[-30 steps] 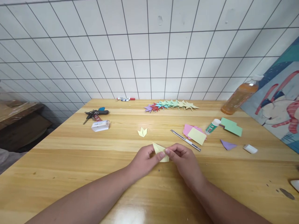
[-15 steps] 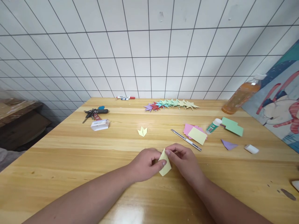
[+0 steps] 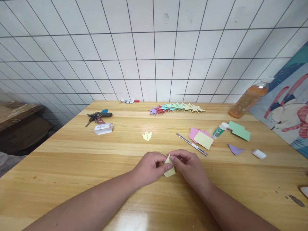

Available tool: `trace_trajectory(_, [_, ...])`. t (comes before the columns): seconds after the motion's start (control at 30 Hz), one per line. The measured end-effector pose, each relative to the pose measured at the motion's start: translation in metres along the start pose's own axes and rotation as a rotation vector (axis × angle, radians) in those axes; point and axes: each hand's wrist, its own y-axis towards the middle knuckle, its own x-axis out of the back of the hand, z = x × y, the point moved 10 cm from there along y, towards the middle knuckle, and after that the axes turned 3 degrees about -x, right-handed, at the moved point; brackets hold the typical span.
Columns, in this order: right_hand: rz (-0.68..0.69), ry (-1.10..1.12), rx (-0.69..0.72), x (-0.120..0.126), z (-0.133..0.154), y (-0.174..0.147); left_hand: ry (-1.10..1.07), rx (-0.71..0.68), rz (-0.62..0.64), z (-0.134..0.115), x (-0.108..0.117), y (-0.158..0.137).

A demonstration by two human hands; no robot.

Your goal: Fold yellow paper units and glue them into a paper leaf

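Note:
A small folded piece of pale yellow paper [image 3: 169,172], pointed at the top, is held between my two hands above the wooden table. My left hand [image 3: 152,169] pinches it from the left, thumb lying across its front. At its upper right edge, my right hand [image 3: 188,166] grips the paper between thumb and fingers; those fingertips are partly hidden behind it. Beyond my hands lies a folded yellow paper piece [image 3: 146,136] with several points. Farther back, a row of folded paper pieces [image 3: 178,107] runs from purple through red, blue and green to yellow.
Right of my hands lie a craft knife [image 3: 192,144], yellow paper [image 3: 203,140] on pink sheets, a glue stick [image 3: 220,130], green paper [image 3: 239,131], a purple folded piece [image 3: 235,149] and an eraser [image 3: 259,153]. A bottle [image 3: 249,98], keys [image 3: 96,117], small box [image 3: 103,128] and marker [image 3: 130,101] stand farther off.
The yellow paper in my hands has tilted, and its lower end looks shorter. Both hands stay almost in place, still gripping it.

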Motion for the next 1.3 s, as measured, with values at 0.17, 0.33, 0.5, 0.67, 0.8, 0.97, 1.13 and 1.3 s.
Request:
trace_trajectory(0.17, [-0.021, -0.04, 0.062, 0.005, 0.006, 0.001, 0.011, -0.01, 0.05, 0.0, -0.004, 0.001])
trace_trajectory(0.33, [-0.033, -0.007, 0.013, 0.006, 0.002, 0.001, -0.007, -0.035, 0.136, -0.003, -0.008, 0.002])
trace_trajectory(0.5, [0.074, 0.094, -0.056, 0.0, -0.001, 0.0, -0.061, 0.014, 0.174, 0.002, -0.009, 0.002])
trace_trajectory(0.67, [0.085, 0.044, 0.007, 0.001, 0.004, -0.001, -0.027, 0.037, 0.21, 0.004, -0.013, 0.001])
trace_trajectory(0.8, [0.012, 0.005, 0.024, 0.005, 0.003, -0.001, 0.072, 0.005, 0.213, 0.0, -0.013, 0.002])
trace_trajectory(0.97, [0.006, 0.125, -0.091, 0.005, -0.009, 0.001, 0.163, -0.027, 0.223, -0.004, -0.014, 0.002])
trace_trajectory(1.13, [0.166, 0.246, -0.218, -0.009, -0.019, -0.001, -0.074, 0.113, 0.187, 0.012, -0.013, 0.0])
trace_trajectory(1.3, [0.154, 0.081, -0.079, -0.004, -0.006, 0.0, -0.143, 0.125, 0.18, 0.015, -0.013, 0.0])
